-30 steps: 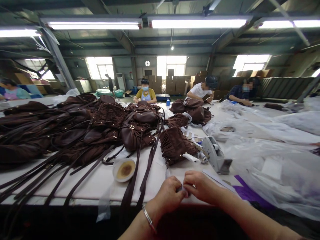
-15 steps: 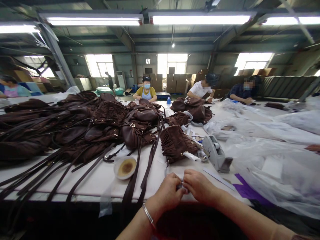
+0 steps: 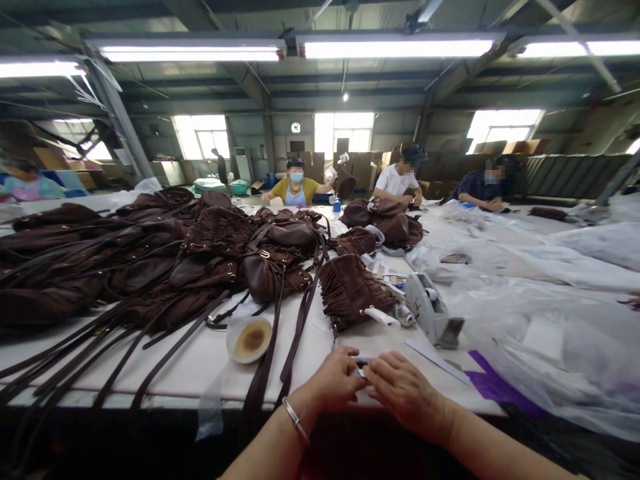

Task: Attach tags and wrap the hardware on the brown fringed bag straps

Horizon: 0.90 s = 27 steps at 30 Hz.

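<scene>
At the table's front edge, my left hand (image 3: 336,381), with a silver bangle at its wrist, pinches a small grey-white piece (image 3: 361,364) between thumb and fingers. The fingers of my right hand (image 3: 407,393) are bent and close together, pressed against that piece from the other side. Its kind is too small and too covered to make out. Just beyond both hands lies a dark brown fringed bag (image 3: 350,288), with a white wrapped roll (image 3: 381,316) at its near corner. Right of the bag stands a grey tape dispenser (image 3: 433,310).
Brown bags (image 3: 220,230) with long straps fill the left side, some straps hanging over the edge. A white bowl (image 3: 249,339) of yellowish-brown stuff sits left of my hands. Clear plastic bags (image 3: 530,340) and a purple piece (image 3: 485,381) lie right. Several co-workers sit beyond.
My right hand has turned flatter, its fingers reaching over toward the left, and more of the small piece shows. Across the table, a person has lifted a brown bag in one hand.
</scene>
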Motion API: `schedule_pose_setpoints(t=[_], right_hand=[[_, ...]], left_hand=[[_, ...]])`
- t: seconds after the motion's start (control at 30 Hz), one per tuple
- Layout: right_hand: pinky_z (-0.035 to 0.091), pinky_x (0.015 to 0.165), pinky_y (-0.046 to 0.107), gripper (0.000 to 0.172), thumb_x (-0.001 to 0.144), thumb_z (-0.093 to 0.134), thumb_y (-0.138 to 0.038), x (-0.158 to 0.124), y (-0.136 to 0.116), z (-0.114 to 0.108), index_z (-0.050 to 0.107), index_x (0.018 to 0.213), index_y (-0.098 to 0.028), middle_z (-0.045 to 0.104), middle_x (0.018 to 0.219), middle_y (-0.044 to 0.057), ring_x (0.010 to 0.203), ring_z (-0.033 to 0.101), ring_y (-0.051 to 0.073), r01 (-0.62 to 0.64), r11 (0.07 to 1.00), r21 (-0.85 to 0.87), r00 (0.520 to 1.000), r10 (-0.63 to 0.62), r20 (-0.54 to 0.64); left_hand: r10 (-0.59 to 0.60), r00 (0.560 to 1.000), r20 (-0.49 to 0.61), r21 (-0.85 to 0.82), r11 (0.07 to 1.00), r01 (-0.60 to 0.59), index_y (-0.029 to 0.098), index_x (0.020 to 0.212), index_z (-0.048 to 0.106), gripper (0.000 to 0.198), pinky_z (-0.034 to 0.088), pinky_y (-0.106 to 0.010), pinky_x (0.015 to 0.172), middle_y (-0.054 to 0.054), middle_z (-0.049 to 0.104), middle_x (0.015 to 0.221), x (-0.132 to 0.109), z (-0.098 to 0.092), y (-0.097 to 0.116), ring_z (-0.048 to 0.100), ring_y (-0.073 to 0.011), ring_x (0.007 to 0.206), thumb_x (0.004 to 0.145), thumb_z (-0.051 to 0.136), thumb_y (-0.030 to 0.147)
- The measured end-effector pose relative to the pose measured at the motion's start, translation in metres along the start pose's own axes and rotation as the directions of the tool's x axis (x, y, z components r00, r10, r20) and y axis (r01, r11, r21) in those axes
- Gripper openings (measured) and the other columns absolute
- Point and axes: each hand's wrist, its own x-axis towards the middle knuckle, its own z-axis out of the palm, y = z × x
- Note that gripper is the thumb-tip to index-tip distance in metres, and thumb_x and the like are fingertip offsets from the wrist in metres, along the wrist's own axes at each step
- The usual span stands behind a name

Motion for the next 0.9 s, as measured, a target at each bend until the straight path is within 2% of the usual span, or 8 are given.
schedule_pose_setpoints(t=[0.13, 0.23, 0.43, 0.53, 0.6, 0.67, 0.77, 0.9], right_hand=[[0.038, 0.073, 0.038, 0.023, 0.099, 0.044, -0.012, -0.006, -0.006, 0.003, 0.065, 0.109, -0.014, 0.066, 0.092, 0.009, 0.08, 0.054, 0.023, -0.001, 0.994, -0.113, 0.991, -0.013, -0.13], [0.04, 0.075, 0.039, 0.027, 0.099, 0.043, -0.012, -0.005, -0.008, 0.008, 0.065, 0.115, -0.013, 0.068, 0.095, 0.011, 0.083, 0.057, 0.024, -0.036, 0.99, -0.139, 0.978, 0.006, -0.211], [0.048, 0.086, 0.039, 0.024, 0.096, 0.053, -0.015, -0.019, 0.013, -0.004, 0.068, 0.114, -0.019, 0.068, 0.105, 0.011, 0.096, 0.061, 0.024, -0.24, 0.969, 0.051, 0.913, 0.243, -0.327], [0.048, 0.095, 0.04, 0.021, 0.094, 0.056, -0.023, -0.039, 0.06, -0.027, 0.07, 0.109, -0.02, 0.067, 0.108, 0.012, 0.105, 0.061, 0.026, -0.453, 0.867, 0.206, 0.74, 0.495, -0.455], [0.048, 0.094, 0.04, 0.024, 0.092, 0.055, -0.032, -0.053, 0.101, -0.045, 0.071, 0.104, -0.018, 0.068, 0.109, 0.013, 0.104, 0.062, 0.027, -0.653, 0.682, 0.329, 0.518, 0.719, -0.464], [0.046, 0.093, 0.04, 0.027, 0.088, 0.053, -0.035, -0.064, 0.139, -0.06, 0.072, 0.095, -0.017, 0.07, 0.105, 0.013, 0.103, 0.062, 0.028, -0.814, 0.403, 0.417, 0.272, 0.9, -0.34], [0.047, 0.078, 0.04, 0.027, 0.082, 0.055, -0.035, -0.073, 0.18, -0.07, 0.068, 0.065, -0.019, 0.068, 0.071, 0.01, 0.08, 0.063, 0.027, -0.86, 0.255, 0.443, 0.179, 0.962, -0.205], [0.041, 0.059, 0.035, 0.033, 0.074, 0.063, -0.032, -0.07, 0.197, -0.056, 0.052, 0.043, -0.024, 0.047, 0.042, 0.003, 0.056, 0.053, 0.021, -0.82, 0.23, 0.524, 0.188, 0.973, -0.132]], left_hand=[[-0.002, 1.0, 0.019, -0.146, 0.989, 0.004, 0.012, 0.067, 0.073, 0.028, 0.06, -0.032, 0.065, -0.019, 0.054, 0.139, 0.0, -0.005, 0.002, 0.065, -0.0325, 0.108, 0.069, 0.074, 0.039], [-0.031, 0.999, 0.016, -0.25, 0.968, 0.034, 0.013, 0.066, 0.072, 0.033, 0.06, -0.032, 0.066, -0.018, 0.058, 0.136, 0.0, -0.006, 0.007, 0.063, -0.0337, 0.113, 0.071, 0.072, 0.045], [0.016, 0.993, -0.12, -0.101, 0.994, -0.028, 0.017, 0.059, 0.068, 0.027, 0.051, -0.043, 0.101, -0.014, 0.061, 0.135, -0.003, -0.006, 0.02, 0.055, -0.0318, 0.127, 0.078, 0.067, 0.037], [0.04, 0.982, -0.185, 0.014, 0.999, -0.038, 0.018, 0.062, 0.068, 0.023, 0.042, -0.043, 0.111, -0.013, 0.057, 0.141, -0.003, -0.003, 0.019, 0.054, -0.0289, 0.129, 0.082, 0.064, 0.03], [0.064, 0.978, -0.199, 0.065, 0.997, -0.052, 0.018, 0.066, 0.069, 0.022, 0.039, -0.044, 0.113, -0.014, 0.054, 0.144, -0.002, 0.001, 0.014, 0.053, -0.0289, 0.131, 0.084, 0.062, 0.029], [0.097, 0.974, -0.203, 0.099, 0.992, -0.079, 0.018, 0.07, 0.07, 0.022, 0.037, -0.046, 0.115, -0.015, 0.052, 0.145, 0.001, 0.007, 0.008, 0.051, -0.0299, 0.133, 0.086, 0.06, 0.03], [0.167, 0.958, -0.234, 0.147, 0.98, -0.134, 0.018, 0.076, 0.071, 0.022, 0.036, -0.05, 0.115, -0.016, 0.052, 0.145, 0.007, 0.016, -0.006, 0.05, -0.0326, 0.134, 0.087, 0.061, 0.035], [0.273, 0.929, -0.25, 0.244, 0.946, -0.212, 0.019, 0.078, 0.073, 0.031, 0.039, -0.053, 0.114, -0.018, 0.053, 0.144, 0.014, 0.021, -0.03, 0.051, -0.0356, 0.134, 0.089, 0.06, 0.045]])
